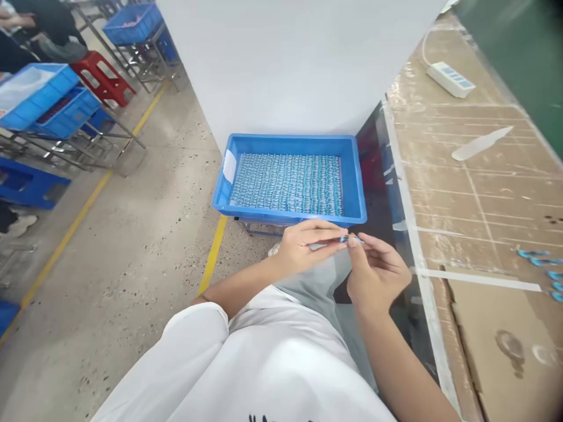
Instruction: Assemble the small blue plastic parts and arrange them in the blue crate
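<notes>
My left hand and my right hand meet over my lap, just in front of a blue bin. Between their fingertips is a small blue piece, thin and partly hidden by the fingers; its exact kind is too small to make out. The left fingers are fairly straight and pinch its left end. My right thumb and curled fingers grip the other end. Inside the blue bin, many small light-blue and metallic pieces lie in close rows.
To the right, a cardboard-covered table holds a white power strip, a pale flat blade-shaped strip and several blue pieces. A white pillar rises behind the bin. At left are blue crates, a red stool and a seated person.
</notes>
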`<state>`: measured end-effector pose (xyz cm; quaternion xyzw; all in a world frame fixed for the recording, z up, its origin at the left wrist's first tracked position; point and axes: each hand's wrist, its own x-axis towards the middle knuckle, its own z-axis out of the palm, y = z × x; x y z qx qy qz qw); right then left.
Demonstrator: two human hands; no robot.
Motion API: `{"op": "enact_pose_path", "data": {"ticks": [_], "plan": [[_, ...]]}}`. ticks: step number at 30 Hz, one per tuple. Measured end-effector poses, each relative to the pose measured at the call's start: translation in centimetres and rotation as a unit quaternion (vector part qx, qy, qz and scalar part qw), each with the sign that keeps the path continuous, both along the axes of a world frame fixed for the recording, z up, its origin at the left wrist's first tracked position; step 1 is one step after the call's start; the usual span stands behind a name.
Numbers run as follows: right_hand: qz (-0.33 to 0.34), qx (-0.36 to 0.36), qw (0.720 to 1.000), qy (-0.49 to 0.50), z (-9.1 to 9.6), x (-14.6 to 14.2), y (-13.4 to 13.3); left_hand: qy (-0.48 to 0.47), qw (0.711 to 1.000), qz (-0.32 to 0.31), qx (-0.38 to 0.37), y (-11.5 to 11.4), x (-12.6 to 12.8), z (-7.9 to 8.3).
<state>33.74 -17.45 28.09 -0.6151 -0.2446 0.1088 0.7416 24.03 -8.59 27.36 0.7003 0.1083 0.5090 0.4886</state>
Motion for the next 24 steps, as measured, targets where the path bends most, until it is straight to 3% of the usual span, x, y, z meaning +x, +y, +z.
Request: {"op": "enact_pose_path", "data": {"ticks": [3, 5, 8, 11, 14, 17, 19, 24], "plan": [[0.098, -0.042, 0.994, -0.007, -1.1, -0.4, 1.4, 0.063, 0.997, 0.027, -0.03, 1.5, -2.3, -0.8], [0.183, -0.064, 0.981, -0.006, -1.8, -0.4, 1.8, 0.102, 0.993, 0.06, -0.01, 3.5, -4.5, -1.3], [0.282, -0.148, 0.947, -0.032, -3.7, 0.4, 1.7, 0.176, 0.972, 0.15, 0.039, 8.7, -9.1, -2.6], [0.325, -0.261, 0.905, -0.084, -6.6, 1.5, 1.2, 0.3, 0.921, 0.226, 0.099, 15.7, -14.5, -4.7], [0.294, -0.317, 0.893, -0.124, -10.0, 2.6, 1.0, 0.479, 0.83, 0.229, 0.171, 22.6, -18.7, -7.0], [0.23, -0.367, 0.887, -0.161, -12.8, 3.9, 1.1, 0.627, 0.726, 0.174, 0.224, 27.4, -20.1, -9.0], [0.185, -0.404, 0.878, -0.179, -14.4, 4.7, 1.1, 0.663, 0.693, 0.129, 0.25, 29.4, -19.9, -10.2], [0.114, -0.46, 0.857, -0.201, -17.5, 6.1, 0.6, 0.694, 0.652, 0.078, 0.295, 31.8, -18.9, -13.2]]}}
